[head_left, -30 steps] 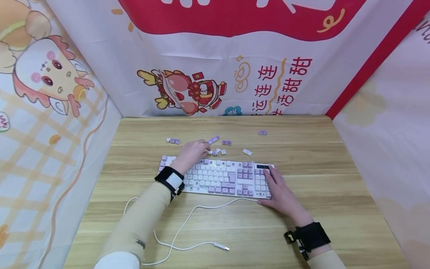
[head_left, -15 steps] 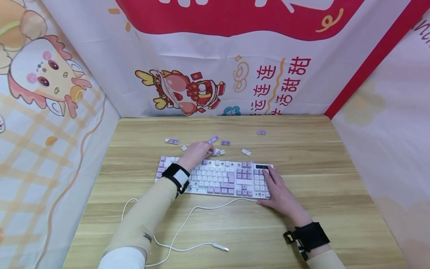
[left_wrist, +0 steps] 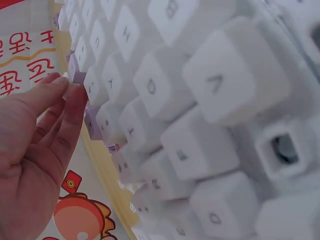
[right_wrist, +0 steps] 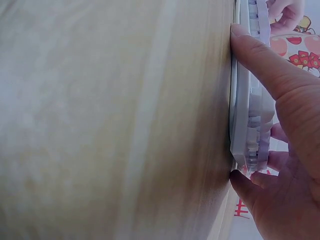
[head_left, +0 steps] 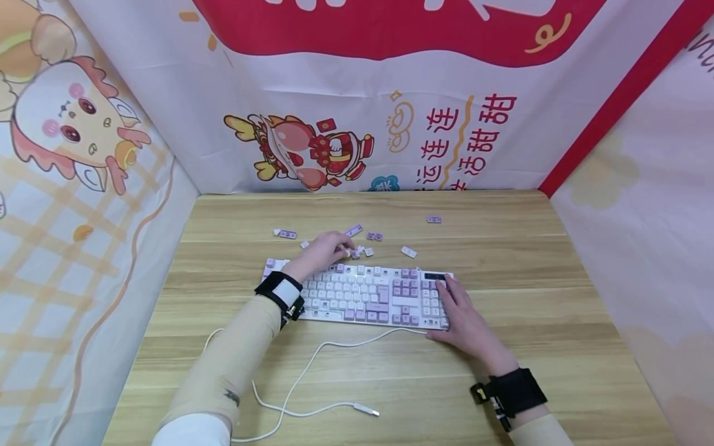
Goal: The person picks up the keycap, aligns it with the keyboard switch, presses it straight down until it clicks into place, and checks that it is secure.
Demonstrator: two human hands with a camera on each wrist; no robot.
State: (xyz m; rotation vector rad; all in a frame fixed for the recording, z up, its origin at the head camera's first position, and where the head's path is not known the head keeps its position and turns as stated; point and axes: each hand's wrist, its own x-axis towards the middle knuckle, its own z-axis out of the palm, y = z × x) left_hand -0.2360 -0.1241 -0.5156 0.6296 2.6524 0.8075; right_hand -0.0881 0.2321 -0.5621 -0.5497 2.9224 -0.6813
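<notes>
A white and lilac keyboard (head_left: 370, 294) lies on the table, some key positions bare. My left hand (head_left: 323, 251) reaches over its upper left part, fingertips down at a cluster of loose keycaps (head_left: 357, 253) just behind it. In the left wrist view, thumb and fingers of the left hand (left_wrist: 37, 145) pinch a small white keycap (left_wrist: 66, 86), mostly hidden by the fingers. With the right hand (head_left: 465, 322) I hold the keyboard's right end. In the right wrist view the thumb (right_wrist: 260, 55) lies along its front edge and fingers bend round the far side.
More keycaps lie behind the keyboard: a long lilac one (head_left: 354, 230), a lilac pair (head_left: 375, 236), a white one (head_left: 409, 252), a lilac piece (head_left: 434, 220) and another lilac piece (head_left: 287, 234). A white cable (head_left: 304, 371) with a USB plug (head_left: 366, 409) loops in front.
My left hand shifted right among the loose keycaps, then its wrist drew back slightly left while the fingertips stayed near the cluster. The right hand and keyboard hold still.
</notes>
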